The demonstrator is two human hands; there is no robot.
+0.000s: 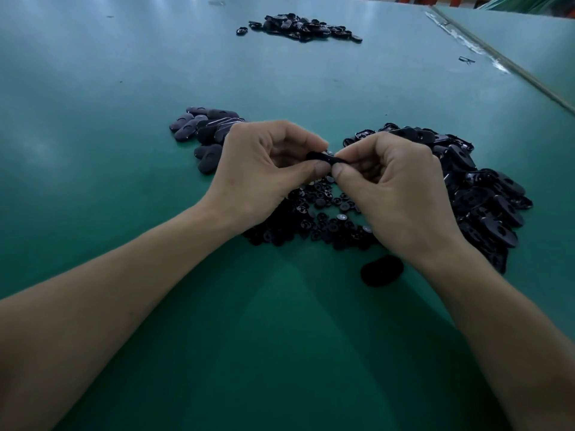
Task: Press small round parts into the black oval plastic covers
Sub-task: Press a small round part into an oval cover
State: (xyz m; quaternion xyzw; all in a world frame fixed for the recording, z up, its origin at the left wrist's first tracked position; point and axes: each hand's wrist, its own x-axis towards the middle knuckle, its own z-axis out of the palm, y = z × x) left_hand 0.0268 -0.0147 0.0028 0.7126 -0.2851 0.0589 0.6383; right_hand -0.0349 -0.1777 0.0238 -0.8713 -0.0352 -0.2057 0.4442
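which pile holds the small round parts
The middle near heap, between the left cover pile and right cover pile; its pieces are small discs, not ovals.

You had a green counter [124,213] carrying several groups of black parts. Near its middle lay a loose scatter of small round parts [323,213]. Touching that scatter, on the side toward the right edge, sat a large heap of oval covers [485,206], many hollow side up. Toward the left edge a smaller cluster [205,129] lay smooth side up. A single cover [382,270] lay alone nearer your edge. Toward the far edge sat another pile [301,28], and a small dark scrap [466,60] lay by the right edge.
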